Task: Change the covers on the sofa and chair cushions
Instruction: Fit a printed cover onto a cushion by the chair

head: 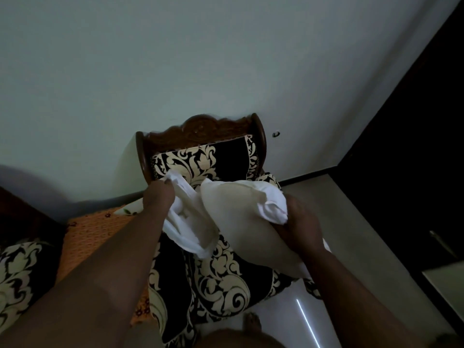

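So the plump cream-white cushion insert [241,222] is sitting in the middle of the frame, leaning over the seat of the dark carved wooden chair [200,129] with the black-and-cream floral upholstery. Its long axis is running diagonally, from the upper middle down toward the lower right. A thin white fabric cover [183,222] is bunching up along its left side, and another wad of white cloth is crumpling at the insert's right end.

The left hand [158,197] is clenching a pinch of that white cover at its top edge, left of centre, pulling it away from the insert. The right hand [298,222] is grasping the right end of the insert, fingers curling into the bunched cloth there. So both grips are closed on fabric, one on each side, with the insert lying between them and the cover's mouth looking like it's opening on the left-hand side. I can't tell if the cover is coming off or going on, honestly, it's too dark.

Further out, an orange patterned cloth [95,234] is lying at the left, and a bare foot [252,320] is showing on the pale tiled floor [351,222] at the bottom.
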Demonstrator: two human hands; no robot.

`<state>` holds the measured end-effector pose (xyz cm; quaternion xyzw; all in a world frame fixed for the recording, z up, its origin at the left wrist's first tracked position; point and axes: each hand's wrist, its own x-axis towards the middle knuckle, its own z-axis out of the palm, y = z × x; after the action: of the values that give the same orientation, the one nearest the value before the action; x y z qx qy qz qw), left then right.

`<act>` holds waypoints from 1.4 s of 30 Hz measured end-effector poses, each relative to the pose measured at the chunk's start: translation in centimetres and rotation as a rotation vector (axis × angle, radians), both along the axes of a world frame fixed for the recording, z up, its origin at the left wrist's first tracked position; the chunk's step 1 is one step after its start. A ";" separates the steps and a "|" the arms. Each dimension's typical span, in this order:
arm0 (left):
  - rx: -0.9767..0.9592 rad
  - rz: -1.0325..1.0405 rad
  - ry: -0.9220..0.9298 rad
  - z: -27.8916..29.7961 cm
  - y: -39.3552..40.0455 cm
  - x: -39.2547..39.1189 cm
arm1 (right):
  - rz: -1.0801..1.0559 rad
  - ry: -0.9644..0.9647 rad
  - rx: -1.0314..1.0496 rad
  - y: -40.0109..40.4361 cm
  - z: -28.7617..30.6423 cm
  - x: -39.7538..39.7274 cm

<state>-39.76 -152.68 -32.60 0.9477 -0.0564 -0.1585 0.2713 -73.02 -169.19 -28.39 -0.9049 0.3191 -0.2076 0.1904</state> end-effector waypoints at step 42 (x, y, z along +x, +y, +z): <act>-0.214 -0.729 -0.353 6.6 -5.0 -14.4 | 0.186 0.503 -0.082 1.5 1.3 10.6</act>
<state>-54.16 -157.65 -26.04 0.8447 -0.4500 -0.0725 0.2806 -62.44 -167.66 -27.07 -0.9604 0.2631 0.0295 0.0865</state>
